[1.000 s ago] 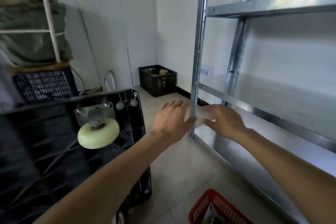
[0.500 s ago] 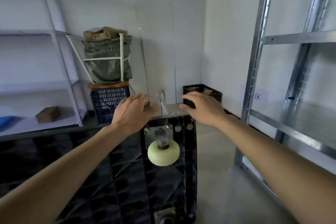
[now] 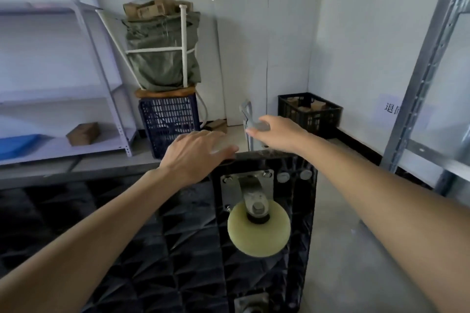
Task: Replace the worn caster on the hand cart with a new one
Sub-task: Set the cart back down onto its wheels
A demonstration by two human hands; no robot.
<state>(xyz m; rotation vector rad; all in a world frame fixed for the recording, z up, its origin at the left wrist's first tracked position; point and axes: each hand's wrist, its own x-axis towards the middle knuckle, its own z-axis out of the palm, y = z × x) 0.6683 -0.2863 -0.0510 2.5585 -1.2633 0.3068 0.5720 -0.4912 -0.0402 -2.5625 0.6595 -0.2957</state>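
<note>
Both hands have dropped since half a second ago, from hovering above the cart's top edge to meeting it. Two hands show, apart from each other. At frame centre the left hand [image 3: 195,154] lies with fingers straight on the upper edge of the hand cart [image 3: 162,249], which stands tipped with its ribbed black underside facing the camera. To its right, the right hand [image 3: 277,133] curls its fingers round the cart's grey handle [image 3: 248,119] just above that edge. One caster [image 3: 258,226], a pale yellow wheel on a silver plate, is bolted to the underside in the centre right; a second mount shows partly at the bottom edge.

One white shelving unit [image 3: 84,58] fills the left of the frame, holding one brown box [image 3: 82,133] and something blue. One dark blue crate [image 3: 169,122] stands at upper centre with a green bundle [image 3: 162,53] on top. One black crate [image 3: 309,114] sits in the corner at right. One steel rack [image 3: 427,68] stands at the far right. Walls are white, the floor pale tile.
</note>
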